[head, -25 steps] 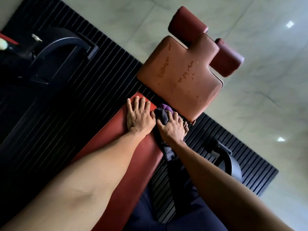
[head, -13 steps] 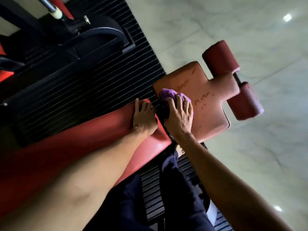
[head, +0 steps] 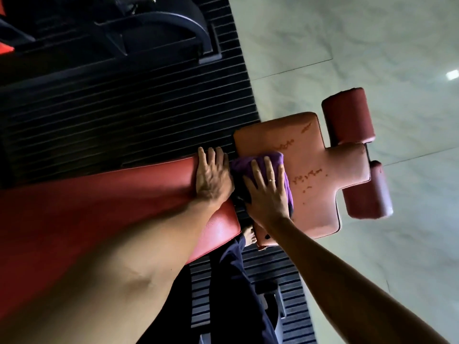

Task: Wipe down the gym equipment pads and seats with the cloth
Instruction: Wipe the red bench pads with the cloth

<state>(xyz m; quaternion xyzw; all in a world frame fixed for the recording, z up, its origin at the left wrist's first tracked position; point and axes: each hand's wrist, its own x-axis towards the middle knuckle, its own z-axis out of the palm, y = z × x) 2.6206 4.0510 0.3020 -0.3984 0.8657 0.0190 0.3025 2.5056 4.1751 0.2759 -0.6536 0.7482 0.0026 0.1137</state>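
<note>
Cloth (head: 248, 163) half hidden under right hand (head: 267, 194), bench (head: 99, 194) cut off left

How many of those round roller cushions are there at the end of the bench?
2. The upper roller cushion lies above the narrow neck of the seat pad in the picture, and the lower roller cushion lies below it. No others show.

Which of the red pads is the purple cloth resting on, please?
The faded, flaking T-shaped seat pad, where the right hand presses the cloth; the left hand rests on the brighter long pad.
</note>
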